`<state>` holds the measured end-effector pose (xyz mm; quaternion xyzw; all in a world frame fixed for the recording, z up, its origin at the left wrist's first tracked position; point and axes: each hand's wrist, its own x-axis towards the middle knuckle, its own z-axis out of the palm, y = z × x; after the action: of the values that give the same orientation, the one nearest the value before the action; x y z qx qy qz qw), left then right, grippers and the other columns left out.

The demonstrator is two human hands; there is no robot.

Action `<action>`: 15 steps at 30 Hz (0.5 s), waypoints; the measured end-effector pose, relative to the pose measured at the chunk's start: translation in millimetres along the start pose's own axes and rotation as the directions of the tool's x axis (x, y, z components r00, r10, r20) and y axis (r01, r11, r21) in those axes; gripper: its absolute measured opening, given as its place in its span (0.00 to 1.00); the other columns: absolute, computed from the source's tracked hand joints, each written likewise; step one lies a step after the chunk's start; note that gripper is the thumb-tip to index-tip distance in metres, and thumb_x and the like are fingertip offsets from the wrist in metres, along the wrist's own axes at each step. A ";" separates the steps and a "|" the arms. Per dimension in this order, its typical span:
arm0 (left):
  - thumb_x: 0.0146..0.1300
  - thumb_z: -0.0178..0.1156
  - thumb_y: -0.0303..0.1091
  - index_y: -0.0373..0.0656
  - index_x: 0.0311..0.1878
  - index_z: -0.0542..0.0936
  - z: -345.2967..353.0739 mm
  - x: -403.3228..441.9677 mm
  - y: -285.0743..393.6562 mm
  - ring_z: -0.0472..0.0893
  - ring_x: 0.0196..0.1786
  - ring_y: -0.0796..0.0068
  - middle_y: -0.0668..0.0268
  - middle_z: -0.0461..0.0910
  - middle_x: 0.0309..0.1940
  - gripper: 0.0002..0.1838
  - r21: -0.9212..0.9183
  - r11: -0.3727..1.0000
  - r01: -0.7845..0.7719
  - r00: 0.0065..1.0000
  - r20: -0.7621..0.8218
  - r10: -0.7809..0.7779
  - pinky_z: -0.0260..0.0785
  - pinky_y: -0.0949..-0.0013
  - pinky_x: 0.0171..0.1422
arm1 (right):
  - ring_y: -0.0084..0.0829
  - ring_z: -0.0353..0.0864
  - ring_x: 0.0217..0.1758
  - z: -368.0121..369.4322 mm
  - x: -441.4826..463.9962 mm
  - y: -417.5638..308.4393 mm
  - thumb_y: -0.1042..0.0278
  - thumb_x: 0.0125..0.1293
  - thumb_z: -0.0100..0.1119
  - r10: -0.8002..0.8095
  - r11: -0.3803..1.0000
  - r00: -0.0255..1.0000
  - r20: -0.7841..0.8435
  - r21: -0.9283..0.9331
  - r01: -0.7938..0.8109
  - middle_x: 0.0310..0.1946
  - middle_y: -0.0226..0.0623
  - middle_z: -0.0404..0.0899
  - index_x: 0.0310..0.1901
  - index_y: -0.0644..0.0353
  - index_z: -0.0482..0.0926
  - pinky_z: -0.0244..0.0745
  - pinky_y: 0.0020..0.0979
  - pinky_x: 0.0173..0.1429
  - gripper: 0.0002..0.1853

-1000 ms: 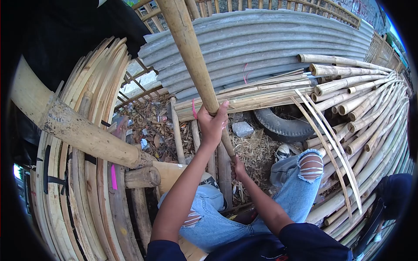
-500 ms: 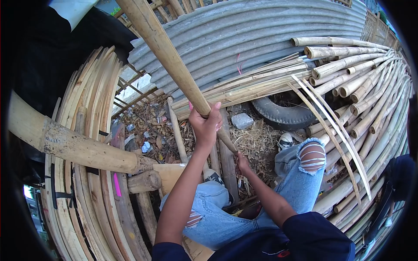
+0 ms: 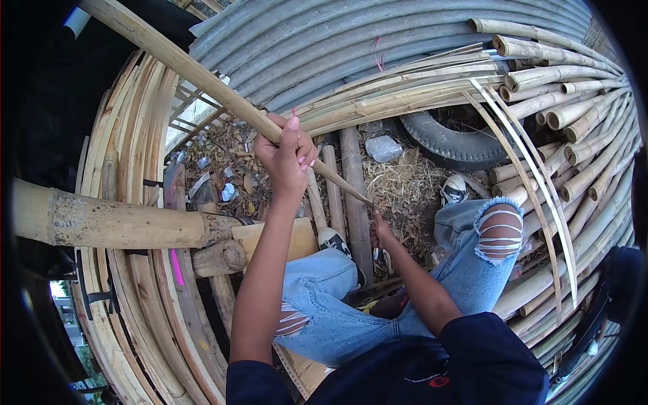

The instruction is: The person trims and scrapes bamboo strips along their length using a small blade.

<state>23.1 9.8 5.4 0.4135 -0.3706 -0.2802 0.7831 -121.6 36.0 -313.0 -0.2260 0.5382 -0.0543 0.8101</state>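
Note:
A long bamboo pole (image 3: 209,84) slants from the upper left down toward the ground between my feet. My left hand (image 3: 287,158) is wrapped round it, with the thumb laid along the top. The pole narrows to a tip just above my right hand (image 3: 381,231). That hand looks closed, knuckles up, a small gap apart from the tip. Something small and pale shows beneath its fingers, too dim to name. Two thin curved bamboo strips (image 3: 533,175) lean beside my right knee.
Split timber slats (image 3: 135,162) are stacked at the left, crossed by a thick bamboo post (image 3: 128,219). A tyre (image 3: 452,145) lies ahead, near long split bamboo (image 3: 405,91) and corrugated sheeting (image 3: 378,34). Bamboo poles (image 3: 574,74) fill the right, where another person's dark-clothed leg (image 3: 594,317) shows.
The pole has swung to a lower slant, its upper part moving left and down. My left hand has shifted left and slightly down; my right hand has risen slightly and now sits apart from the tip.

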 end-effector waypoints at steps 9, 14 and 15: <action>0.61 0.56 0.32 0.45 0.25 0.60 10.9 6.9 -2.4 0.57 0.09 0.86 0.71 0.60 0.09 0.15 0.107 0.994 -0.004 0.998 -0.069 0.012 0.50 0.79 0.11 | 0.19 0.43 0.08 76.2 -72.5 -30.2 0.32 0.63 0.36 -0.322 0.877 0.945 0.057 0.393 0.276 0.08 0.22 0.46 0.16 0.48 0.53 0.35 0.25 0.13 0.30; 0.61 0.56 0.33 0.46 0.24 0.60 -11.0 11.2 3.1 0.56 0.09 0.85 0.72 0.57 0.08 0.16 0.059 0.998 0.000 0.998 -0.056 0.003 0.50 0.78 0.11 | 0.18 0.41 0.08 4.9 3.7 -16.4 0.29 0.60 0.38 0.132 0.976 0.980 0.150 0.153 -0.155 0.09 0.20 0.44 0.17 0.47 0.54 0.34 0.23 0.13 0.30; 0.61 0.56 0.33 0.45 0.23 0.60 -10.8 10.8 2.7 0.55 0.08 0.85 0.72 0.56 0.07 0.16 0.051 0.998 0.024 1.000 -0.001 -0.024 0.50 0.78 0.11 | 0.19 0.42 0.07 1.3 7.1 -13.2 0.29 0.60 0.38 0.162 0.970 0.975 0.155 0.154 -0.186 0.08 0.21 0.45 0.17 0.48 0.55 0.35 0.24 0.13 0.30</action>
<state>38.4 7.8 7.3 0.4378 -0.3722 -0.2800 0.7690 -115.4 22.2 -313.1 -0.1120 0.4908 -0.0119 0.8639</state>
